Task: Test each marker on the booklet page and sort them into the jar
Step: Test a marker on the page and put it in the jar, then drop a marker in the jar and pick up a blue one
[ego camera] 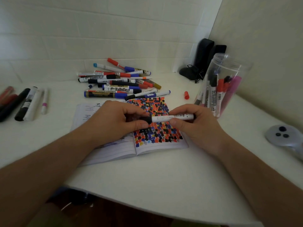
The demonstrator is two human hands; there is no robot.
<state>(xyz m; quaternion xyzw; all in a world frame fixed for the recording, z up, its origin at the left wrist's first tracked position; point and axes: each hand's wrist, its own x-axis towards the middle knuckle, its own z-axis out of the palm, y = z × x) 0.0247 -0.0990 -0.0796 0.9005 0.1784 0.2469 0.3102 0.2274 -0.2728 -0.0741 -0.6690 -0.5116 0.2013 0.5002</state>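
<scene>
Both hands on one black marker, over the booklet

Left fingers pinch the black cap; right fingers grip the marker barrel, just above the booklet. The jar stands beyond the booklet's right edge, the marker pile behind it. A jerky cap pull could smear ink on skin.

The left hand hides the booklet centre; left of the booklet, dark markers run off-frame; the pile's labels are unreadable.
</scene>
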